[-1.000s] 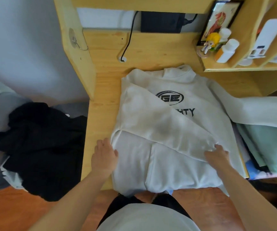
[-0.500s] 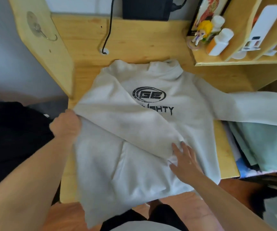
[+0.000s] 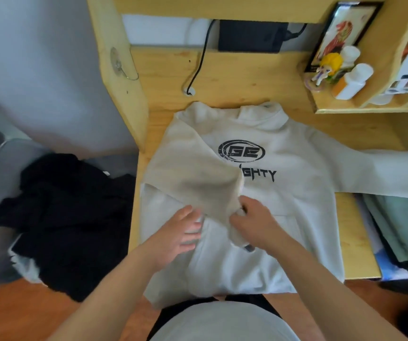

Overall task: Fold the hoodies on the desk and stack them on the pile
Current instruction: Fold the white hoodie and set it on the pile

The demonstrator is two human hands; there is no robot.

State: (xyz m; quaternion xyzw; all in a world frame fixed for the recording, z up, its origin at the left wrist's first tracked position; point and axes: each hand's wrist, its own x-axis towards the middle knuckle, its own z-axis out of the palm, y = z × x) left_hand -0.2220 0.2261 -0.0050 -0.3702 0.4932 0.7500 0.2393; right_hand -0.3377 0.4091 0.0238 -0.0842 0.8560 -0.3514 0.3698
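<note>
A white hoodie (image 3: 284, 193) with a black printed logo lies face up on the wooden desk (image 3: 222, 77). Its left sleeve (image 3: 198, 178) is folded diagonally across the chest, partly covering the print. My right hand (image 3: 252, 222) grips the cuff end of that sleeve near the hoodie's middle. With straight fingers, my left hand (image 3: 180, 232) presses flat on the fabric just left of the cuff. The hoodie's other sleeve (image 3: 382, 173) stretches out to the right, over a pile of light green clothes (image 3: 404, 225).
A heap of black clothing (image 3: 67, 217) lies on a grey seat left of the desk. A black cable (image 3: 198, 65) runs down into a desk hole. Shelves at the back right hold a framed picture (image 3: 340, 33), a figurine (image 3: 328, 67) and white bottles (image 3: 352, 80).
My left hand moved from the hoodie's left edge to the middle, flat on the fabric. My right hand moved up and now grips the folded sleeve's cuff, which reaches less far across.
</note>
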